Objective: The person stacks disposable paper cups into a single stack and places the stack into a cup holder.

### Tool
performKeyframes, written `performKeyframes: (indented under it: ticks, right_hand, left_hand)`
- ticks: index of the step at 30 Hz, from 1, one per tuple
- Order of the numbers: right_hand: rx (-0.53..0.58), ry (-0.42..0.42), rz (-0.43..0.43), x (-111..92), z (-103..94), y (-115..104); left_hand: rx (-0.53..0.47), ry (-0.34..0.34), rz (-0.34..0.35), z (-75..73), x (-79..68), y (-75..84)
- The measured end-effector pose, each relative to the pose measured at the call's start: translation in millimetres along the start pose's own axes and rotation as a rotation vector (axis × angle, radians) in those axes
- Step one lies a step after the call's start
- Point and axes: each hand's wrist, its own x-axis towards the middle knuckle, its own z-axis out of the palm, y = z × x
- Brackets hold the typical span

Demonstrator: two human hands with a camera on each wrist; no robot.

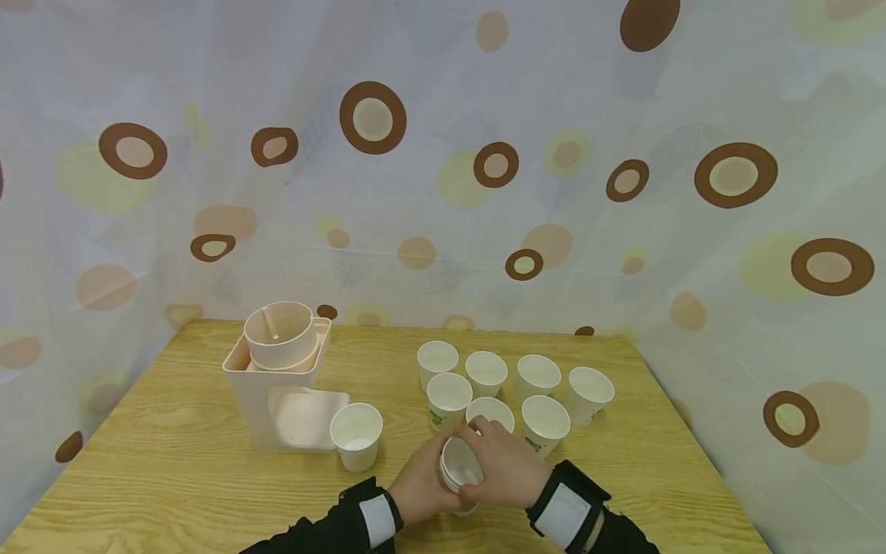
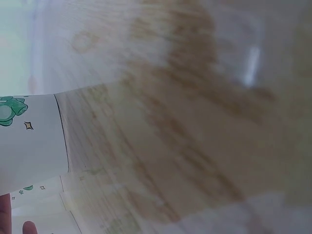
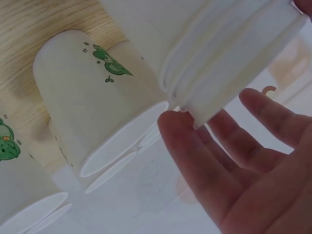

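The largest thing before you is the pale cloth backdrop [image 1: 443, 46], patterned with brown rings and tan and yellow spots. In front of it spreads the wood-grained table [image 1: 173, 431]. Toward its left side stands a pale pink bin [image 1: 252, 408] with a round vessel [image 1: 284, 352] nested in its top and a flat pale piece [image 1: 308, 419] against its front.

Your two hands come in from the near edge and meet at the stack of nested paper cups [image 1: 460, 462], which sits directly between them, mouth up. Your left hand [image 1: 422, 483] grips the stack from its left side. Your right hand [image 1: 511, 465] pinches it at the top: the fingers reach over the far part of the rim and the thumb presses the near right part. In the right wrist view your fingertips [image 3: 175, 122] touch the edge of the outermost of several layered rims. Whether the bottom of the stack rests on the wood, you cannot tell from these views.

Just beyond your right hand, seven loose white cups [image 1: 450, 400] stand upright in a close group, the nearest ones right behind your knuckles. A single cup [image 1: 356, 435] stands apart to the left, just beside the bin. Smallest is the green cartoon print [image 3: 114, 63] on a cup's side.
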Motion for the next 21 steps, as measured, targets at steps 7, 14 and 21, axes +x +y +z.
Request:
performKeyframes:
  ticks: [7, 14, 21]
  right_hand:
    - [0.010, -0.012, -0.003, 0.3, 1.3, 1.2]
    - [0.032, 0.003, 0.008, -1.3, 1.3, 6.4]
    - [0.031, 0.179, 0.154, -15.0, -20.9, 28.2]
  left_hand:
    - [0.019, 0.007, -0.001, -0.3, 0.1, -0.2]
    - [0.000, 0.000, -0.004, 0.4, 0.1, 0.3]
    - [-0.011, -0.003, -0.019, 2.0, 1.1, 1.2]
